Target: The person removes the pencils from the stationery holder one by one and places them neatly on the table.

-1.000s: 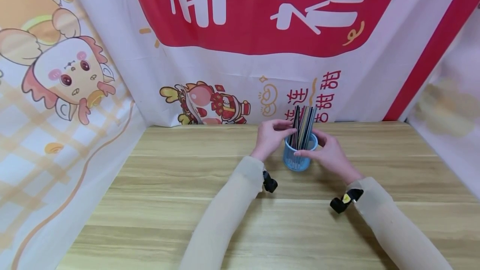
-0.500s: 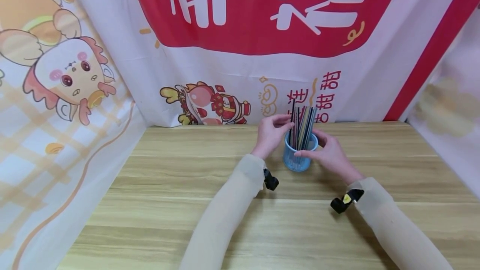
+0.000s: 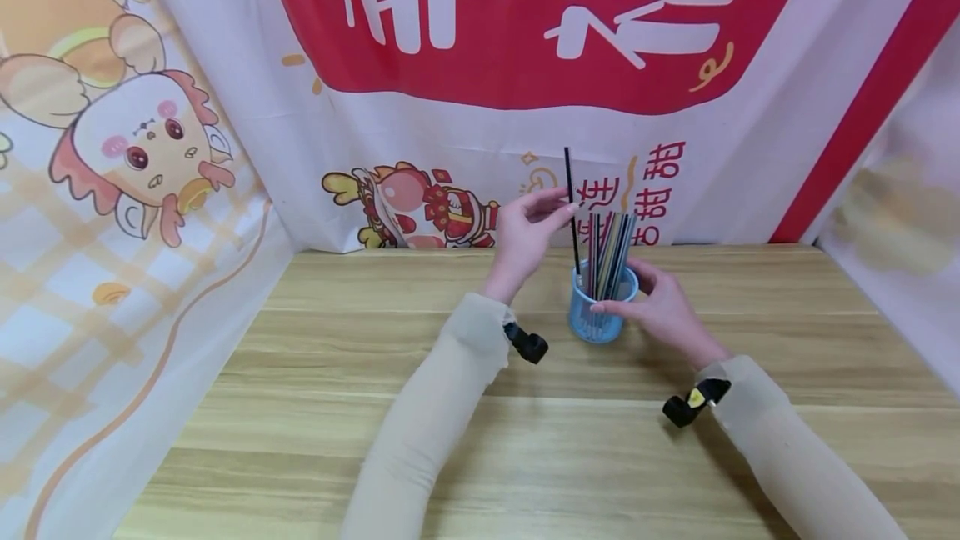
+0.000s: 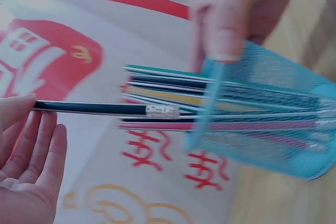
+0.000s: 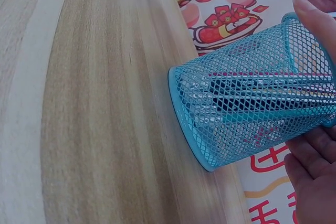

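My left hand (image 3: pixel 522 242) pinches a black pencil (image 3: pixel 568 175) between thumb and fingertips. It stands nearly upright, and its lower tip overlaps the left rim of a blue mesh pen holder (image 3: pixel 582 323). In the left wrist view the pencil (image 4: pixel 94 107) has a silvery ferrule and pale eraser (image 4: pixel 163 111) at the end facing the holder. Several dark, red, yellow and green pencils (image 3: pixel 611 244) stand inside the holder. My right hand (image 3: pixel 667 311) grips the holder's rim from the right, thumb in front, as the right wrist view of the mesh wall (image 5: pixel 226 153) also shows.
The holder stands on a wood-grain table (image 3: pixel 360 407) near its back edge. A printed white and red cloth (image 3: pixel 480 82) hangs right behind it. More printed cloth (image 3: pixel 225 273) hangs along the left side. Black wrist cameras (image 3: pixel 531 347) jut from both sleeves.
The left hand has drawn the black pencil up from among the others, moving up and left. The right hand and the pen holder have stayed in place.
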Available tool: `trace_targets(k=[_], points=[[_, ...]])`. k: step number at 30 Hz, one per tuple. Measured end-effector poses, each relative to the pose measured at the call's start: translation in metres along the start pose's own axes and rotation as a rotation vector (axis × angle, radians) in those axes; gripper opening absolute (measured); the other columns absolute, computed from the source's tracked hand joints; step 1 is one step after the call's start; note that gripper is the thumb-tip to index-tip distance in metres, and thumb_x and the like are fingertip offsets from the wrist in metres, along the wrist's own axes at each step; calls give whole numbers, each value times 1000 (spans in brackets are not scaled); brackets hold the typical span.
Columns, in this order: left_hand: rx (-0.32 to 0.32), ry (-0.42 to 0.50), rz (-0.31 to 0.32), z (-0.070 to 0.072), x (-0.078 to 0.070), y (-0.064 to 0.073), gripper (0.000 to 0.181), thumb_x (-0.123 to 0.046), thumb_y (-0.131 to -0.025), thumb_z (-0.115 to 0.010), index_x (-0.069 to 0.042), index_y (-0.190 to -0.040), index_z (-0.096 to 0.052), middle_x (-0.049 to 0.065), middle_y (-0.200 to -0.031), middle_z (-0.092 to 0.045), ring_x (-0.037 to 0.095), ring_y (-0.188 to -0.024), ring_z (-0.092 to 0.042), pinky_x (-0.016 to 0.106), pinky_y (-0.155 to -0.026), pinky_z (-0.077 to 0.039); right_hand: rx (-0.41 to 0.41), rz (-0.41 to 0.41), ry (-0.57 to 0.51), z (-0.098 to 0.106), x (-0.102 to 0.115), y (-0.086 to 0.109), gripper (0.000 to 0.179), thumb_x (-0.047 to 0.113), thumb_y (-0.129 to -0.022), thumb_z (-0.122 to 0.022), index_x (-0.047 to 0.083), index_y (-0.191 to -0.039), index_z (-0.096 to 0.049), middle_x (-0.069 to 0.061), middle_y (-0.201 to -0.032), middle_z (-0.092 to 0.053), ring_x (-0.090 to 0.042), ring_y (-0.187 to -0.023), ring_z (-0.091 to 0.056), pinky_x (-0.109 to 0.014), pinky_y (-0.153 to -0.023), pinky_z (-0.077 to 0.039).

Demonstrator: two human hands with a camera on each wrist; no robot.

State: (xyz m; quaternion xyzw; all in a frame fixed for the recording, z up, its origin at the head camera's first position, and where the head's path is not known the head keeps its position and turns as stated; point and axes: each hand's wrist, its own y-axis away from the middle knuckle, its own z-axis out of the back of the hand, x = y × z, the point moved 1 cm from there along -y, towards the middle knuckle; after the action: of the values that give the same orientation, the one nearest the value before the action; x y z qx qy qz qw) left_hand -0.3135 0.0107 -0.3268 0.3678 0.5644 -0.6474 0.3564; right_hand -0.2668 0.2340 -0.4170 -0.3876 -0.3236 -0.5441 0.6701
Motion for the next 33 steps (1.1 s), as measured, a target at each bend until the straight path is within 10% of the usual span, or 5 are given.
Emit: trace_targets(k=[9,33], points=[[-1,56,89,27,-11,2,28,-15,-90,-81,-7,-115,-75,3,-100,-73,17,-92,-71,29,-80,-62,-8,9,-5,1,1,0,98,48,-73,-91,9,-151,-47,-16,-148,-51,-38,-137,-45,-57,-114,-36],[44,66,528,23,84,50,29,3,-89,-76,5,-118,-72,16,-97,-75,27,-79,-75,41,-78,-63,-4,-4,-20,1,2,2,96,46,-75,-91,7,-151,-47,-17,-149,-50,-39,-138,-43,-57,-115,-35]])
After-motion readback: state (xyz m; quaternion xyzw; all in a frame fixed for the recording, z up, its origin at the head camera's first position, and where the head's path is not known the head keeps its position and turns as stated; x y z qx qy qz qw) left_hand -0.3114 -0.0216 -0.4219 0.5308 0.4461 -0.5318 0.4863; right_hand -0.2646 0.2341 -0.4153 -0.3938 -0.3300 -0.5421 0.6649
